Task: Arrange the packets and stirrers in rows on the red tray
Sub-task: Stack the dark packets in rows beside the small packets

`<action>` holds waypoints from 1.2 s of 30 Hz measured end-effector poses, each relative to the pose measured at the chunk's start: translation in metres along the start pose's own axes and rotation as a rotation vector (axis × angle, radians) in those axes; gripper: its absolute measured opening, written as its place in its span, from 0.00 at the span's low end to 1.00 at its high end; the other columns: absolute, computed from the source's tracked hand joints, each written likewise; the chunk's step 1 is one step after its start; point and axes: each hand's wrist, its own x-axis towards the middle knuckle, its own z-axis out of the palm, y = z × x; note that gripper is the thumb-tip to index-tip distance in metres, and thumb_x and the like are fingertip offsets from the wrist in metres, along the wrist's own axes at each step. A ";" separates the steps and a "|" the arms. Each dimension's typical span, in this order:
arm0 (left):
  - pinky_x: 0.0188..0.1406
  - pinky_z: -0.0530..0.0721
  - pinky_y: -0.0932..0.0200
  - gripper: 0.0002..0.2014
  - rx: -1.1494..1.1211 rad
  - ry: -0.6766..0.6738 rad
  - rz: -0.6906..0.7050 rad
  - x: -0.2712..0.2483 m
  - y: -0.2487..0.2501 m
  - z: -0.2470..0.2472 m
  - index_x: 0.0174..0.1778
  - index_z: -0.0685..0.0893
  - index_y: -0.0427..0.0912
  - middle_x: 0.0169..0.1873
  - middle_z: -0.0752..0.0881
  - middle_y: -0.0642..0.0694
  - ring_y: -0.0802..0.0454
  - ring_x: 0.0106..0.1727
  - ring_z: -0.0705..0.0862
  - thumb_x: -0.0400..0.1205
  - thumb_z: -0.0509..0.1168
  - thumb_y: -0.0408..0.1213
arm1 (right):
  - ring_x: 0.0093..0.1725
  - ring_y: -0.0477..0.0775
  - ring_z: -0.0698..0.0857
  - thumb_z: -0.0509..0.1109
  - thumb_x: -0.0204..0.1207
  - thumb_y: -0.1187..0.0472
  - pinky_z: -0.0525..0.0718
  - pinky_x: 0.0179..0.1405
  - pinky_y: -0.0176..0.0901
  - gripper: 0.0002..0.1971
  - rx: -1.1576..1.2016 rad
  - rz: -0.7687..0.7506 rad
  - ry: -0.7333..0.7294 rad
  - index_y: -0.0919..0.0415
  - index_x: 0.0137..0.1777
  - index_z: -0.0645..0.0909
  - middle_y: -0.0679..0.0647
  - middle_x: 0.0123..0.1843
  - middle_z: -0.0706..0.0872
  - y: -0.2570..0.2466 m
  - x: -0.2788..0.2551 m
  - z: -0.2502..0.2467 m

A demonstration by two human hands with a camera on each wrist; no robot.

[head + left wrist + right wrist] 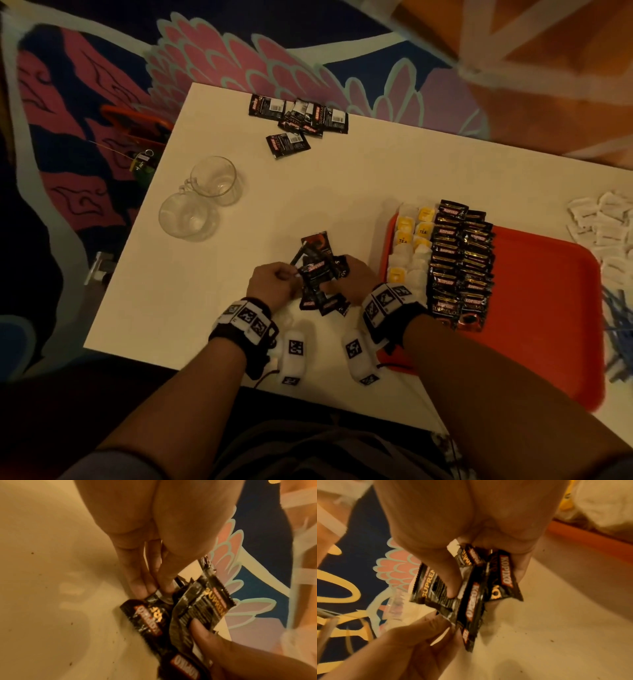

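A bunch of black coffee packets [320, 274] is held just above the white table [205, 291], left of the red tray [548, 308]. My left hand [274, 282] pinches the bunch's left edge, and my right hand [352, 277] grips its right side. In the left wrist view my left hand [154, 585] nips the packets [197, 608] at their top. The right wrist view has my right hand [479, 577] clamped on several packets [471, 599], thumb on top. On the tray stand rows of tea packets [412, 246] and black coffee packets [460, 263].
More black packets [298, 120] lie at the table's far edge. Two glass cups [198, 198] stand at the left. White sachets [603, 233] and blue stirrers [616, 322] lie right of the tray. A patterned carpet surrounds the table.
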 end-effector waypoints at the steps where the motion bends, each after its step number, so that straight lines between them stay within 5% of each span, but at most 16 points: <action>1: 0.51 0.90 0.42 0.11 -0.056 -0.004 0.003 -0.004 0.002 0.003 0.39 0.87 0.41 0.30 0.87 0.43 0.44 0.36 0.86 0.77 0.70 0.19 | 0.55 0.52 0.85 0.80 0.66 0.54 0.83 0.53 0.46 0.26 -0.002 -0.020 0.012 0.56 0.65 0.79 0.48 0.54 0.85 0.000 -0.004 -0.004; 5: 0.41 0.90 0.53 0.15 -0.286 0.034 0.028 -0.027 0.025 0.014 0.38 0.87 0.39 0.30 0.88 0.42 0.48 0.32 0.86 0.79 0.62 0.16 | 0.51 0.50 0.79 0.77 0.72 0.58 0.74 0.47 0.40 0.23 0.001 -0.123 0.127 0.55 0.64 0.74 0.48 0.52 0.80 -0.002 -0.033 -0.026; 10: 0.26 0.81 0.64 0.13 -0.476 0.043 0.082 -0.059 0.050 0.030 0.40 0.84 0.37 0.29 0.82 0.44 0.51 0.29 0.81 0.82 0.60 0.17 | 0.56 0.52 0.85 0.78 0.70 0.61 0.80 0.51 0.42 0.21 0.093 -0.190 0.148 0.55 0.61 0.77 0.51 0.56 0.86 -0.006 -0.064 -0.055; 14: 0.36 0.84 0.60 0.08 -0.509 0.049 0.081 -0.075 0.056 0.044 0.43 0.83 0.39 0.38 0.83 0.42 0.51 0.36 0.81 0.84 0.64 0.24 | 0.60 0.54 0.85 0.79 0.70 0.63 0.84 0.56 0.46 0.22 0.186 -0.149 0.141 0.53 0.63 0.78 0.51 0.59 0.86 -0.002 -0.085 -0.070; 16: 0.38 0.83 0.57 0.04 -0.571 0.055 0.049 -0.079 0.052 0.050 0.49 0.83 0.41 0.41 0.84 0.45 0.52 0.39 0.82 0.85 0.68 0.37 | 0.67 0.56 0.81 0.80 0.69 0.61 0.81 0.66 0.52 0.30 0.217 -0.105 0.130 0.54 0.72 0.75 0.50 0.67 0.83 0.000 -0.093 -0.073; 19: 0.39 0.81 0.56 0.18 -0.703 -0.011 -0.023 -0.091 0.049 0.058 0.51 0.84 0.45 0.34 0.82 0.51 0.55 0.34 0.81 0.85 0.63 0.58 | 0.67 0.57 0.83 0.81 0.66 0.63 0.80 0.69 0.59 0.32 0.298 -0.076 0.092 0.55 0.71 0.76 0.52 0.66 0.84 0.008 -0.097 -0.071; 22: 0.56 0.85 0.44 0.24 -0.922 -0.095 -0.079 -0.100 0.049 0.065 0.61 0.85 0.38 0.48 0.92 0.41 0.43 0.51 0.88 0.87 0.59 0.57 | 0.62 0.57 0.85 0.78 0.69 0.69 0.81 0.67 0.59 0.22 0.255 -0.090 0.023 0.57 0.62 0.79 0.54 0.60 0.87 0.008 -0.101 -0.063; 24: 0.52 0.87 0.44 0.23 -0.925 -0.082 -0.076 -0.103 0.052 0.068 0.68 0.81 0.34 0.60 0.87 0.32 0.38 0.54 0.88 0.90 0.57 0.50 | 0.59 0.57 0.84 0.76 0.70 0.69 0.81 0.66 0.57 0.20 0.196 -0.109 -0.016 0.56 0.60 0.78 0.54 0.57 0.87 0.006 -0.104 -0.056; 28: 0.41 0.85 0.52 0.15 -0.803 -0.048 -0.058 -0.101 0.054 0.066 0.52 0.86 0.35 0.45 0.89 0.36 0.44 0.41 0.88 0.90 0.57 0.41 | 0.58 0.55 0.85 0.75 0.72 0.69 0.82 0.64 0.55 0.22 0.179 -0.135 -0.046 0.53 0.63 0.75 0.54 0.58 0.86 0.002 -0.101 -0.047; 31: 0.44 0.85 0.52 0.20 -0.676 -0.025 -0.049 -0.085 0.052 0.056 0.52 0.86 0.37 0.45 0.89 0.42 0.44 0.47 0.88 0.91 0.55 0.49 | 0.57 0.55 0.85 0.76 0.72 0.66 0.82 0.61 0.52 0.19 0.119 -0.139 -0.008 0.54 0.59 0.76 0.53 0.57 0.86 0.000 -0.095 -0.047; 33: 0.52 0.84 0.49 0.19 -0.301 0.057 0.066 -0.059 0.048 0.044 0.54 0.85 0.38 0.48 0.86 0.42 0.41 0.54 0.85 0.91 0.53 0.48 | 0.58 0.57 0.85 0.76 0.72 0.65 0.83 0.62 0.54 0.18 0.148 -0.099 0.053 0.54 0.59 0.76 0.54 0.57 0.86 0.000 -0.089 -0.049; 36: 0.66 0.78 0.47 0.13 0.535 0.167 0.350 -0.016 0.043 0.024 0.63 0.85 0.34 0.64 0.83 0.34 0.33 0.65 0.80 0.86 0.60 0.31 | 0.57 0.58 0.85 0.75 0.71 0.68 0.83 0.63 0.59 0.18 0.259 -0.034 0.151 0.54 0.57 0.75 0.56 0.57 0.86 0.004 -0.082 -0.053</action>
